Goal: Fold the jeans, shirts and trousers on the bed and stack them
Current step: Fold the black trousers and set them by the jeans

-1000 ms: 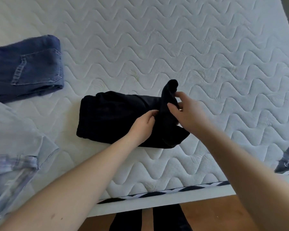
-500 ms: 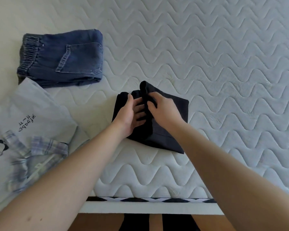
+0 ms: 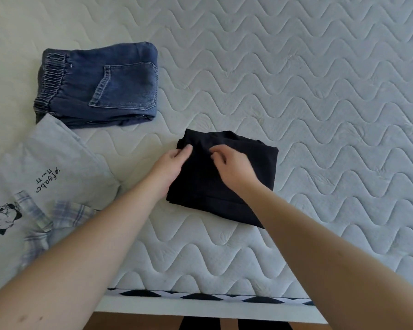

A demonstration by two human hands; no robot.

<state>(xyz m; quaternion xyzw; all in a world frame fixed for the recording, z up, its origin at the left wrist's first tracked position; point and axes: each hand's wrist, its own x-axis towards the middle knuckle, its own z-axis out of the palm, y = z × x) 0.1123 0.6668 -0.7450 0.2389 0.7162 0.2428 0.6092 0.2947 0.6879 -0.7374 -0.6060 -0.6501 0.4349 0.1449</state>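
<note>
The black trousers (image 3: pixel 243 167) lie folded into a compact square in the middle of the mattress (image 3: pixel 320 103). My left hand (image 3: pixel 171 166) holds their left edge, thumb on top and fingers hidden under the cloth. My right hand (image 3: pixel 231 167) rests on top of them near the middle with its fingers loosely curled, holding nothing. Folded blue jeans (image 3: pixel 110 91) sit at the back left, pocket side up. A grey shirt (image 3: pixel 45 177) with a cartoon print and a plaid collar lies spread out at the left, unfolded.
The mattress's near edge (image 3: pixel 200 296) has a black-and-white trim, above a white bed frame and wooden floor. Bare quilted mattress stretches to the right of and behind the trousers.
The raised end of the black trousers has been laid down flat, leaving a smaller square. My right hand has let go of the fold. The view has shifted, bringing the jeans and shirt further in.
</note>
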